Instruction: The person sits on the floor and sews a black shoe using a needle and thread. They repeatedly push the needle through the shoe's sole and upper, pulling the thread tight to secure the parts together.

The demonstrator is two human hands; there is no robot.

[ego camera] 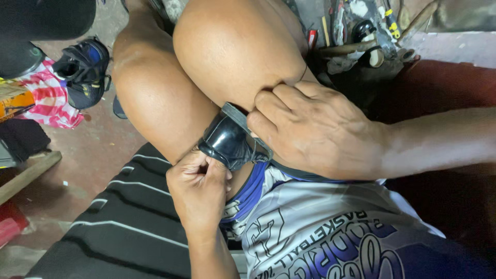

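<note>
Wedged between the bare knees, a black leather shoe is held from both sides. The left hand is seen with fingers closed on its lower edge; the right hand is pressed on its sole, fingers curled together.

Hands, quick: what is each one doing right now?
Left hand: closed, fingers pinched at the lower edge of the black shoe wedged between the knees.
Right hand: closed on the shoe's upper edge, pressing it against the thigh.
</note>
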